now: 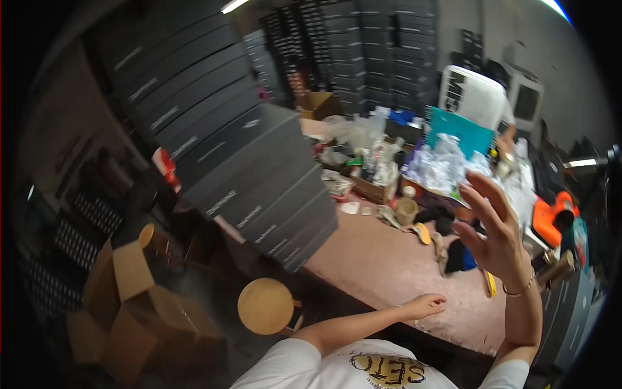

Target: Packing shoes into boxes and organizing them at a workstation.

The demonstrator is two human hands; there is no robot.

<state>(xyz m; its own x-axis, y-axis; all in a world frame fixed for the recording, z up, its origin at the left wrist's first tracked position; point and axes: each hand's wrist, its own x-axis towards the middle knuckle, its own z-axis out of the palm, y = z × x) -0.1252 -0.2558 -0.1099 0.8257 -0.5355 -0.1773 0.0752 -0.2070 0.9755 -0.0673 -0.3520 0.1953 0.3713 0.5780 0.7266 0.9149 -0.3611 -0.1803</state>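
My left hand is low over the near edge of the pinkish worktable. Its fingers curve loosely, and I see nothing in them. Raised higher on the right is my right hand, fingers spread and slightly bent, with a thin bracelet at the wrist. It holds nothing. Beyond and below it lie dark cloth scraps, a blue piece and a yellow-handled tool. A roll of tan tape stands farther back near crumpled white paper.
Tall stacks of dark grey shoe boxes occupy the table's left end. Open cardboard cartons and a round wooden stool stand on the floor at left. A teal notebook and an orange object sit among clutter at far right.
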